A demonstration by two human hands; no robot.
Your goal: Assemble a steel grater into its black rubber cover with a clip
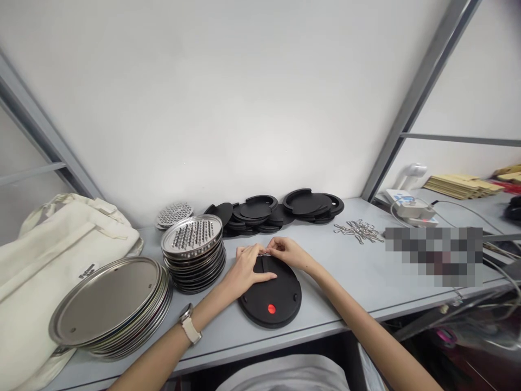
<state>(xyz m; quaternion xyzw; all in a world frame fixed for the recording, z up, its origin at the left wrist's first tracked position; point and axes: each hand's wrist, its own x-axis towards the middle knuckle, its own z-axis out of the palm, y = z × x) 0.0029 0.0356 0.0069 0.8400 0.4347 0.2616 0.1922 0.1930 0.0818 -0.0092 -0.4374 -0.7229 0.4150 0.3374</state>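
Note:
A black round base (269, 293) with a red dot lies on the bench right in front of me. My left hand (246, 270) is closed over its upper left edge, thumb resting on the face and fingers bent at the far rim. My right hand (288, 253) pinches at that far rim, fingertips meeting the left ones. Between the fingertips shows a bit of thin metal wire (264, 254), mostly hidden, like the pieces in the pile of wire hooks (360, 231) to the right.
To the left stand stacked grater discs (195, 236) and a stack of round metal plates (108, 301), beside a cream cloth bag (52, 239). More black bases (258, 209) lie along the wall. Further right are a white device with cables (402, 202) and grey frame posts (415, 103).

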